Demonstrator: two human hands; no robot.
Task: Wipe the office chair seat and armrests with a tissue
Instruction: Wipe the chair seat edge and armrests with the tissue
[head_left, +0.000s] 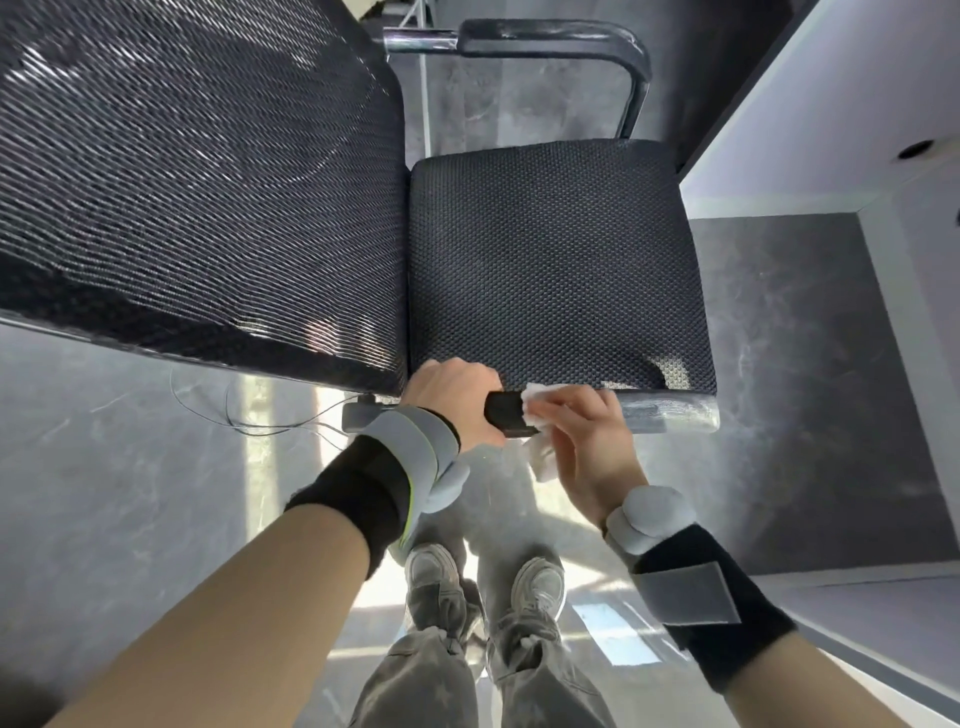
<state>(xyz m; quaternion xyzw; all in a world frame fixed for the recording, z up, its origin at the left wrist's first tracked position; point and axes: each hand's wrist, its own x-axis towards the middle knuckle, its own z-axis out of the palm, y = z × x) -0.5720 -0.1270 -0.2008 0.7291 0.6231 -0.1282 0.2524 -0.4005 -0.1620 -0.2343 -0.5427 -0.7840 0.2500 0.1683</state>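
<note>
A black office chair stands below me, its mesh seat (556, 260) in the middle of the view and its mesh backrest (197, 171) to the left. The near armrest (506, 413) runs along the seat's near edge; its right part (670, 413) looks shiny. My left hand (457, 400) grips the armrest's left end. My right hand (582, 436) presses a crumpled white tissue (537, 421) onto the armrest just to the right of the left hand. The far armrest (550, 39) is at the top, untouched.
A white desk (831, 130) stands to the right of the chair, its side panel reaching down the right edge. Thin cables (249, 410) hang under the backrest. My legs and shoes (483, 582) stand on the grey marbled floor beside the chair.
</note>
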